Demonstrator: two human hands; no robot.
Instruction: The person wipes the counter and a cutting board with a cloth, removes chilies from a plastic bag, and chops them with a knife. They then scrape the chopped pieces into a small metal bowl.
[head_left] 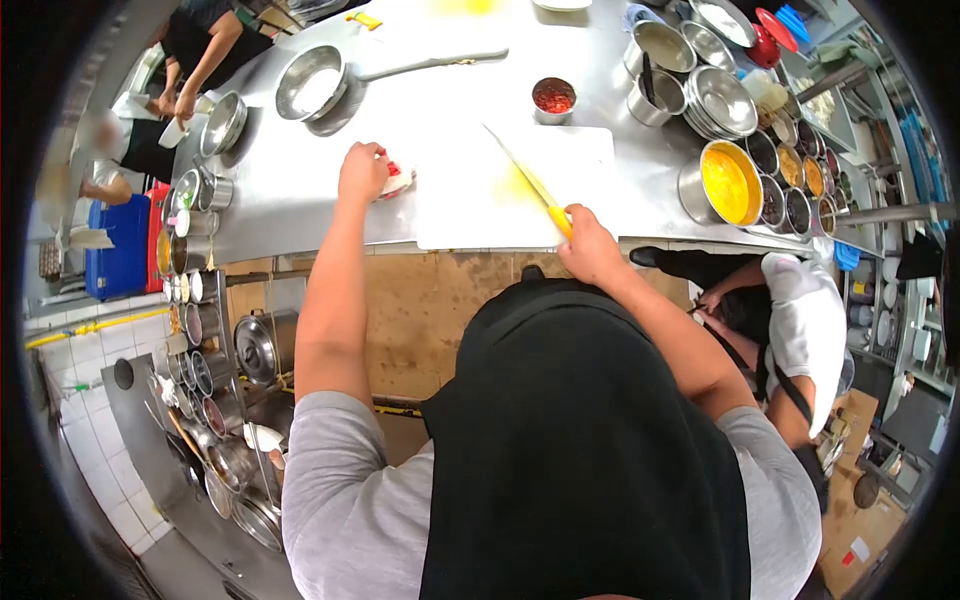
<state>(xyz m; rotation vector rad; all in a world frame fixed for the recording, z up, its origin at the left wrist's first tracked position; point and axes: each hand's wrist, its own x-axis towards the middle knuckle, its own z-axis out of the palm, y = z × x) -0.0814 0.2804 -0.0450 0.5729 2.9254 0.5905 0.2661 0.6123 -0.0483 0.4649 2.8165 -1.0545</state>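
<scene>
A knife [530, 178] with a yellow handle is gripped in my right hand [592, 246], its blade pointing up and left over a white cutting board [460, 215]. Left of the board, my left hand [364, 173] is closed at a small white bowl [398, 182] with something red in it; what the fingertips pinch is too small to name. Beyond the board stands a metal bowl of chopped red food [553, 96]. Farther back on the left lies a wide metal bowl [312, 84] with white contents.
A pot of yellow food [729, 182] and stacked metal bowls [722, 103] stand at the right. Another white board [430, 62] lies farther back. One person crouches at the right [803, 315]; others work at the far left [215, 45]. Pots [195, 190] line the left edge.
</scene>
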